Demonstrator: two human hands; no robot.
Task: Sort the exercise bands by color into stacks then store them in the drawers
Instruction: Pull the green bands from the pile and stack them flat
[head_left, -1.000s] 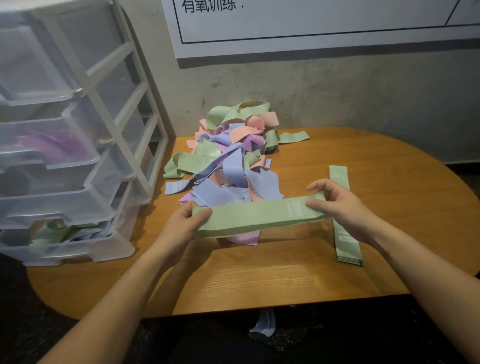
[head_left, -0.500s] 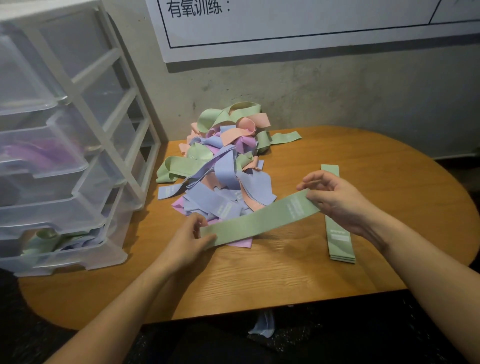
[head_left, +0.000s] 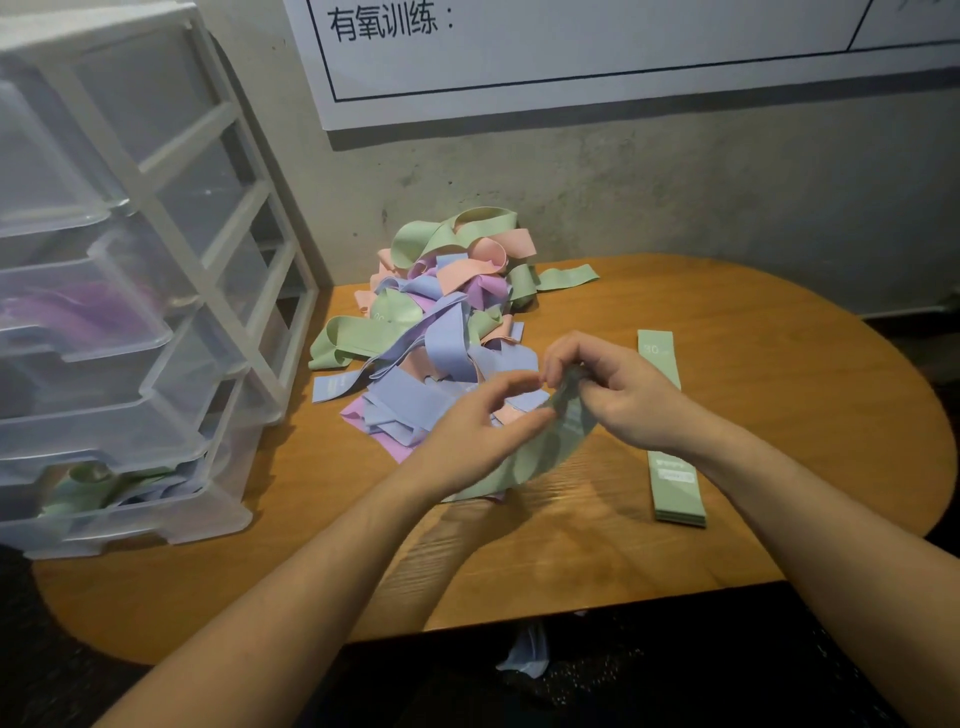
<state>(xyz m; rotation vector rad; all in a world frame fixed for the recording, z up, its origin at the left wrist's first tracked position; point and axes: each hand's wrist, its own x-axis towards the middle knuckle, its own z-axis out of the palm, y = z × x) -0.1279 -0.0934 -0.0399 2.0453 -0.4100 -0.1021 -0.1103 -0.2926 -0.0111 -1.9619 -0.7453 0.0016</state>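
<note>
A green exercise band (head_left: 545, 452) hangs curved between my two hands above the table's middle. My right hand (head_left: 618, 395) pinches its upper end. My left hand (head_left: 478, 431) touches the band's edge with thumb and fingers bent; its grip is blurred. A tangled pile of bands (head_left: 441, 332) in green, pink, purple and blue lies behind my hands. A flat stack of green bands (head_left: 675, 483) lies to the right, partly under my right forearm. The clear plastic drawer unit (head_left: 130, 322) stands at the left, with purple bands in one drawer and green and blue ones in the lowest.
The oval wooden table (head_left: 779, 374) stands against a grey wall with a white poster (head_left: 571, 52). A piece of pale cloth (head_left: 524, 649) lies on the dark floor below the table's front edge.
My hands have come together: the green band, held stretched out flat before, now bends in a loop, and my left hand has moved right toward my right hand.
</note>
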